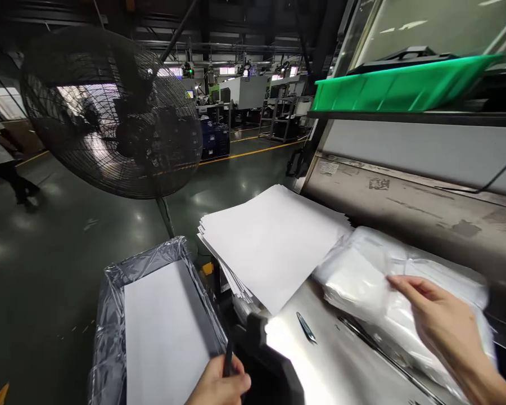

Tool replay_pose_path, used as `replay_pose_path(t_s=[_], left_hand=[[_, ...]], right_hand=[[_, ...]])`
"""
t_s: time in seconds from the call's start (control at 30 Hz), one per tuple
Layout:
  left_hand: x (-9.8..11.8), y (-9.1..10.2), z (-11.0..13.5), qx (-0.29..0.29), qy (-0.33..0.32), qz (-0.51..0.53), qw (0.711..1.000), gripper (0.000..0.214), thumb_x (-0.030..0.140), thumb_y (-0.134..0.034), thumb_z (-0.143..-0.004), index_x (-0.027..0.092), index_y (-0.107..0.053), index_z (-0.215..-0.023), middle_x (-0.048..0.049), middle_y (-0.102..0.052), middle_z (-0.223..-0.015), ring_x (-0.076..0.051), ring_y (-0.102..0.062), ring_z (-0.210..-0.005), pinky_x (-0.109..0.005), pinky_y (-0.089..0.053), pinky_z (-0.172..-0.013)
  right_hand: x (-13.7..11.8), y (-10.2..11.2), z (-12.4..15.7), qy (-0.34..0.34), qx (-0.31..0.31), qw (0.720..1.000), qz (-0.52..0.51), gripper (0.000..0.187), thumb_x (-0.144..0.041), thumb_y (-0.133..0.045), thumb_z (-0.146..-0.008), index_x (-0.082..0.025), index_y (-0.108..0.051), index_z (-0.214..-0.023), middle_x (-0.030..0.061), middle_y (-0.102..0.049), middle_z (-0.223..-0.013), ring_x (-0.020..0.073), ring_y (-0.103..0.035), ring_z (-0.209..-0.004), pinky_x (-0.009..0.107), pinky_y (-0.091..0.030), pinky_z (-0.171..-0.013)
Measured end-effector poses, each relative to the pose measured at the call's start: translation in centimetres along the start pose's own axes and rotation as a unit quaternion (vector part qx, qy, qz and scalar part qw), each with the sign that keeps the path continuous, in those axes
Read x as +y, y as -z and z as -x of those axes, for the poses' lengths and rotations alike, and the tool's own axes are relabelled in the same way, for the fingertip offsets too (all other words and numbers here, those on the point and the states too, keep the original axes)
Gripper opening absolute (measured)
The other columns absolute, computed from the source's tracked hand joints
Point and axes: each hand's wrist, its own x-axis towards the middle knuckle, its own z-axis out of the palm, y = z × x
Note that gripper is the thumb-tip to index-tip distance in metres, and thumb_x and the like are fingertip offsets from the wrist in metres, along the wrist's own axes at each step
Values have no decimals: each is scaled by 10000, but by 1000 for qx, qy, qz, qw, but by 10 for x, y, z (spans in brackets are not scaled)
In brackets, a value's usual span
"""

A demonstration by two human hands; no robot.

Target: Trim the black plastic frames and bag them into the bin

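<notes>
Head view:
- Right hand point(444, 326), lower right, lies flat with fingers spread on a plastic-wrapped white bundle point(354, 281).
- Left hand point(217, 382), bottom centre, pinches a black pen point(228, 360) upright.

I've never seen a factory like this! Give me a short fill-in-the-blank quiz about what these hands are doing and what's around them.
The hand over the crinkled clear plastic bag is the person's ____ one. The other hand grips a slim object coloured ____. Up on the shelf, the shallow plastic tray is bright ____.

Missing words: right; black; green.
</notes>
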Motion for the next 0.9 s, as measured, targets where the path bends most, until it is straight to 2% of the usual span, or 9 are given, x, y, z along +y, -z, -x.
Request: replay_pose_path(t_s=[0.07,0.2,0.3,0.4,0.47,0.53,0.67,0.8,0.9], left_hand=[[8,-18,2,-11,7,16,1000,427,513,-688,-509,185,-462,-660,133,-313,-374,-3,-168,-275,-220,-69,-340],[15,-54,7,-34,19,32,999,569,557,-712,-386,172,-519,-758,55,-521,-536,19,-240,-262,-213,-85,-318],[10,-66,14,-34,50,11,998,437,423,-757,-457,168,-495,-696,78,-481,-436,19,-228,-253,-190,-85,-293],[5,-67,20,-31,86,-7,996,339,356,-741,-532,161,-488,-645,110,-384,-333,11,-202,-254,-164,-98,-282],[4,-65,24,-26,106,-5,994,323,332,-743,-536,152,-491,-627,96,-417,-357,15,-212,-270,-148,-130,-290],[6,-61,26,-7,115,2,993,297,294,-742,-550,143,-500,-634,86,-446,-406,19,-235,-294,-132,-166,-305],[15,-42,27,55,75,25,995,272,232,-750,-548,133,-541,-691,84,-481,-502,26,-262,-340,-106,-233,-336],[19,-9,33,90,59,3,994,239,248,-734,-575,126,-580,-709,108,-359,-411,11,-238,-335,-102,-234,-326],[23,18,45,89,61,-40,993,216,310,-656,-663,123,-605,-759,111,-285,-358,-7,-202,-324,-114,-212,-314]], right_hand=[[-32,-15,29,-29,-24,999,-10,240,-452,-529,-699,-233,-589,-622,83,-623,-616,214,-587,-560,302,-435,-486],[-82,-61,112,-41,-213,969,-116,299,-487,-550,-671,-207,-546,-567,11,-569,-538,180,-539,-518,278,-445,-491],[-96,-78,156,-100,-213,955,-179,320,-501,-536,-667,-194,-491,-589,-6,-520,-536,145,-495,-498,248,-433,-475],[-97,-69,172,-154,-221,944,-191,303,-463,-546,-658,-186,-463,-569,-24,-460,-518,111,-423,-481,231,-407,-471],[-96,-57,174,-204,-250,921,-217,270,-387,-606,-633,-175,-463,-546,-35,-438,-523,95,-387,-495,217,-373,-478],[-94,-48,174,-259,-264,871,-323,251,-287,-693,-569,-155,-482,-538,-38,-449,-530,84,-383,-508,204,-338,-483],[-82,-39,170,-305,-139,784,-522,320,-401,-672,-600,-170,-451,-603,-38,-455,-569,84,-430,-539,210,-351,-527],[-68,-40,165,-315,-58,777,-542,410,-462,-596,-636,-198,-285,-596,-88,-298,-510,39,-275,-411,183,-297,-448],[-67,-48,161,-319,-63,789,-521,346,-414,-548,-699,-198,-282,-647,-82,-381,-539,18,-203,-375,164,-195,-389]])
